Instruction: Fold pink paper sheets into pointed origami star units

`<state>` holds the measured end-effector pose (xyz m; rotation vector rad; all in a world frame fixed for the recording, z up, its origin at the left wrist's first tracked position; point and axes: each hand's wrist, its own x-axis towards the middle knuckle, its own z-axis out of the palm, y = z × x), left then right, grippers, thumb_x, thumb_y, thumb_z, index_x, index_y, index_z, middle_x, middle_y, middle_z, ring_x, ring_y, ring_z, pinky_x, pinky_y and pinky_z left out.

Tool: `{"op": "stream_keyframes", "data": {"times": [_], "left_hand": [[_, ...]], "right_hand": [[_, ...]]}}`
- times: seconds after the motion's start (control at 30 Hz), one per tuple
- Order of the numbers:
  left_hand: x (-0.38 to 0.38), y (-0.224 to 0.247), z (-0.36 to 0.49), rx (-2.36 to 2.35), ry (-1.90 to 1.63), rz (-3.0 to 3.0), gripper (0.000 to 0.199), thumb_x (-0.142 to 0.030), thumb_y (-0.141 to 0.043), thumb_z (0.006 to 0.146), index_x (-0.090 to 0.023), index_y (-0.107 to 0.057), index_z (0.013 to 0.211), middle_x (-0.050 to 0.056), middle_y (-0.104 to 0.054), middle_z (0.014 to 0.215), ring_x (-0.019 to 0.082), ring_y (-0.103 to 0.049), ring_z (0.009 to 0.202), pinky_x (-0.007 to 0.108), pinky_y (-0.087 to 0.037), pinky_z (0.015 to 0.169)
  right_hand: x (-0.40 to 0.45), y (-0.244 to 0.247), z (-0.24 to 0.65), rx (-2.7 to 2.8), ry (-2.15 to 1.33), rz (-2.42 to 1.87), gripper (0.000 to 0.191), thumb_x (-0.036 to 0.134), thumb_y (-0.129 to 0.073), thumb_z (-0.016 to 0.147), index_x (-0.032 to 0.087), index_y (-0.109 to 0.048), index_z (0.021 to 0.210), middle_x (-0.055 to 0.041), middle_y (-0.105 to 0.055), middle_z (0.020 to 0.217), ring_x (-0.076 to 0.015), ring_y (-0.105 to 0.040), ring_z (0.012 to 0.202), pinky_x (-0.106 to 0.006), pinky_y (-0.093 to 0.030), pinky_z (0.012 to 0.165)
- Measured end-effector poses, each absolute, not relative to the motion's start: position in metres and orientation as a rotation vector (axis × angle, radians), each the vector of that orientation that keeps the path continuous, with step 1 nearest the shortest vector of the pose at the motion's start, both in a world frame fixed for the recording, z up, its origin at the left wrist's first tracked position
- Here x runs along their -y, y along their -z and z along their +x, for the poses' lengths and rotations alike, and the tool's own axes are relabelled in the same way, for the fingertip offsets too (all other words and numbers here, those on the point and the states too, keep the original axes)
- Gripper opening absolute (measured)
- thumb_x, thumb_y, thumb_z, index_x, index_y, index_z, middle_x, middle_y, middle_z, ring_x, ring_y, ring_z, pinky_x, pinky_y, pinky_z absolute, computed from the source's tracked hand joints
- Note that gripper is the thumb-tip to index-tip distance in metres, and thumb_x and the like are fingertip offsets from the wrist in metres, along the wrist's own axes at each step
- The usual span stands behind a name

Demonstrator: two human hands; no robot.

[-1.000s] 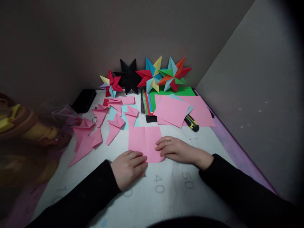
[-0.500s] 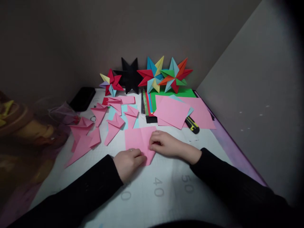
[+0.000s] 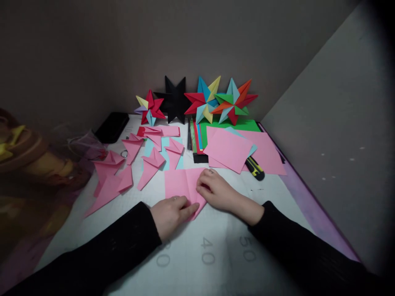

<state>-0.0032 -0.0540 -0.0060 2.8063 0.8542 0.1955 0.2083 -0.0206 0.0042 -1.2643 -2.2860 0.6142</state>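
Note:
A pink sheet of paper (image 3: 177, 183) lies on the white gridded mat in front of me, creased down its middle, with its lower right corner folded in. My left hand (image 3: 174, 213) presses on the lower part of the sheet, its index finger stretched along the folded portion and the other fingers curled. At the right edge, my right hand (image 3: 217, 189) has its fingers bent and closed on the paper; their tips are partly hidden. Several folded pink paper pieces (image 3: 151, 166) lie to the left of the sheet.
Behind stand colourful paper stars (image 3: 205, 100) and a black star (image 3: 175, 100) against the wall. Loose pink sheets (image 3: 230, 148) rest on a stack of coloured paper (image 3: 243, 123), beside a yellow-black cutter (image 3: 255, 168). A black phone-like object (image 3: 111, 127) lies back left, near a brown figure (image 3: 33, 160).
My left index finger has stretched out and slid rightward over the folded part of the pink sheet. My right hand stays at the right edge. The whole view has shifted slightly.

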Motion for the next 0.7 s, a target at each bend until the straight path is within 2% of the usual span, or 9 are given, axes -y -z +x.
{"op": "stream_keyframes", "data": {"times": [0.2,0.3,0.37,0.4,0.47,0.5,0.57,0.6,0.7], "left_hand": [[0.054,0.0,-0.002,-0.866,-0.127,2.838,0.04,-0.017,-0.037,0.092,-0.025,-0.052,0.128,0.005,-0.061,0.087,0.019,-0.056,0.074,0.026,-0.041,0.062],[0.053,0.001,-0.001,-0.872,-0.115,2.807,0.038,-0.02,-0.036,0.094,-0.025,-0.053,0.127,0.005,-0.062,0.09,0.02,-0.057,0.077,0.027,-0.042,0.063],[0.052,0.003,0.0,-0.888,-0.098,2.768,0.037,-0.022,-0.035,0.094,-0.024,-0.054,0.125,0.006,-0.062,0.091,0.019,-0.057,0.078,0.028,-0.042,0.065],[0.051,0.003,0.0,-0.886,-0.087,2.754,0.036,-0.022,-0.035,0.094,-0.023,-0.055,0.125,0.006,-0.062,0.092,0.019,-0.057,0.078,0.028,-0.043,0.067],[0.05,0.002,-0.001,-0.865,-0.075,2.734,0.036,-0.02,-0.036,0.094,-0.021,-0.054,0.125,0.006,-0.062,0.093,0.019,-0.057,0.079,0.028,-0.044,0.069],[0.049,0.001,-0.002,-0.85,-0.083,2.728,0.035,-0.018,-0.036,0.094,-0.021,-0.054,0.125,0.006,-0.062,0.093,0.018,-0.057,0.079,0.028,-0.044,0.07],[0.048,-0.002,-0.003,-0.824,-0.12,2.715,0.033,-0.017,-0.037,0.095,-0.02,-0.056,0.122,0.006,-0.061,0.092,0.017,-0.056,0.078,0.026,-0.044,0.07],[0.048,-0.004,-0.004,-0.815,-0.138,2.712,0.031,-0.018,-0.038,0.095,-0.021,-0.058,0.119,0.005,-0.061,0.091,0.016,-0.056,0.077,0.026,-0.044,0.069],[0.048,-0.005,-0.005,-0.792,-0.168,2.733,0.028,-0.022,-0.039,0.096,-0.023,-0.062,0.112,0.004,-0.061,0.09,0.016,-0.057,0.078,0.025,-0.043,0.068]], "right_hand": [[0.021,-0.011,0.218,2.318,-0.603,-1.305,0.008,0.016,-0.058,0.08,0.018,-0.057,0.072,-0.004,-0.053,0.077,-0.0198,-0.049,0.078,-0.035,-0.042,0.072],[0.022,-0.024,0.235,2.401,-0.726,-1.158,0.012,0.014,-0.048,0.085,0.018,-0.057,0.078,-0.0037,-0.055,0.079,-0.0186,-0.051,0.078,-0.035,-0.044,0.075],[0.023,-0.032,0.249,2.494,-0.878,-0.97,0.017,0.009,-0.049,0.081,0.019,-0.058,0.091,-0.0055,-0.057,0.094,-0.0195,-0.052,0.091,-0.038,-0.044,0.085],[0.023,-0.035,0.255,2.544,-0.934,-0.901,0.026,0.009,-0.054,0.076,0.019,-0.057,0.1,-0.0073,-0.056,0.104,-0.0216,-0.051,0.101,-0.04,-0.043,0.089],[0.024,-0.037,0.262,2.625,-0.963,-0.854,0.047,0.008,-0.061,0.067,0.019,-0.053,0.113,-0.0117,-0.047,0.127,-0.0275,-0.038,0.123,-0.046,-0.037,0.099],[0.024,-0.035,0.263,2.637,-0.936,-0.865,0.05,0.008,-0.061,0.066,0.019,-0.053,0.114,-0.0125,-0.041,0.134,-0.0293,-0.03,0.13,-0.048,-0.033,0.103],[0.024,-0.03,0.261,2.585,-0.854,-0.879,0.038,0.006,-0.059,0.07,0.02,-0.058,0.105,-0.0112,-0.038,0.138,-0.0293,-0.02,0.136,-0.05,-0.028,0.106],[0.024,-0.027,0.259,2.533,-0.82,-0.867,0.027,0.006,-0.059,0.073,0.02,-0.06,0.096,-0.0101,-0.042,0.134,-0.0284,-0.022,0.136,-0.049,-0.028,0.107],[0.021,-0.019,0.25,2.4,-0.787,-0.812,0.008,0.013,-0.06,0.081,0.021,-0.062,0.078,-0.0074,-0.056,0.111,-0.0244,-0.04,0.122,-0.044,-0.034,0.102]]}}
